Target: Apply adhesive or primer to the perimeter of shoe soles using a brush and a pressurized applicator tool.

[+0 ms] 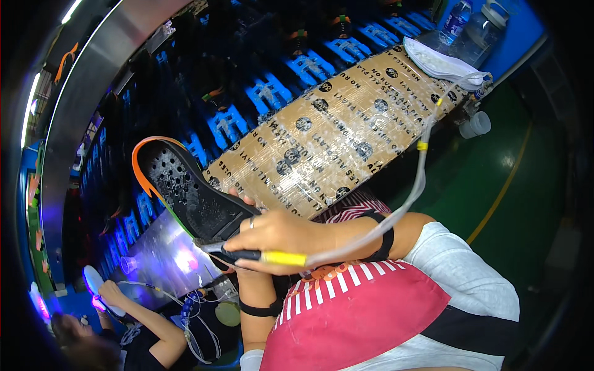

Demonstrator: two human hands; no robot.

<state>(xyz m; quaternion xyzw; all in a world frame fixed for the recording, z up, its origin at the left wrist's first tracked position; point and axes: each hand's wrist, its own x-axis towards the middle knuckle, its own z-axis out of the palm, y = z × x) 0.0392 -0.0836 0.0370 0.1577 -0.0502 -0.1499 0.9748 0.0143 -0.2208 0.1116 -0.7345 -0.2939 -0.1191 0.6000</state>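
Observation:
My left hand (pixel 246 199) grips a black shoe sole (pixel 195 195) from beneath. Most of that hand is hidden, with only fingertips showing at the sole's edge. The sole is tilted, its inner side up with a cluster of round holes at the far end, and its rim is orange turning to green. In my right hand (pixel 281 234) is a brush (pixel 281 258) with a black and yellow handle, fed by a clear tube (pixel 405 207). Its tip is at the near end of the sole, by the rim. My right fingers wrap the handle.
A work board (pixel 297 157) covered in brown printed tape stretches to the right, with a white shoe part (pixel 442 65) on its far end. Beyond are a bottle (pixel 456 23), a clear jug (pixel 486 31) and a conveyor (pixel 269 93) with blue holders. A co-worker's hand (pixel 111 292) works at lower left.

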